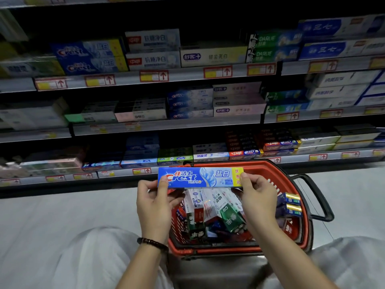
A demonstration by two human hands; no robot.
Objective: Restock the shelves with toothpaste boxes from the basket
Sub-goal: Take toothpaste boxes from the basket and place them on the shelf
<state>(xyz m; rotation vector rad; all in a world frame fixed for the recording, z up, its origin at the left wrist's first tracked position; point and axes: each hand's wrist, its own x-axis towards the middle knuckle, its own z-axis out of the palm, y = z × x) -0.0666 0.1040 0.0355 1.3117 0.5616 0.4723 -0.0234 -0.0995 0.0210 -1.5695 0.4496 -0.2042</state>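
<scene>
Just above the red basket (210, 250), a blue Crest toothpaste box (200, 177) is held level with its label facing up. The left hand (155, 203) pinches its left end between thumb and curled fingers. The right hand (257, 197) pinches the yellow-striped right end the same way.

The step in hand looks like matching the box to its slot. The same blue design shows in a Crest stack (91, 58) high and to the left of the basket, and probably in a second stack (188, 104) directly above the basket (blurred, so less sure). It would be best to keep the grip on the ends, hold the box level, and slide it on top of its twins, label outward, without nudging the neighbouring boxes.

The box is long and slim, made of glossy printed card with crisp edges. It is probably light and would dent under a hard squeeze. The basket is rigid slotted plastic with a black handle (318, 197). Inside it lie jumbled cartons (218, 211) in green, white and red.
</scene>
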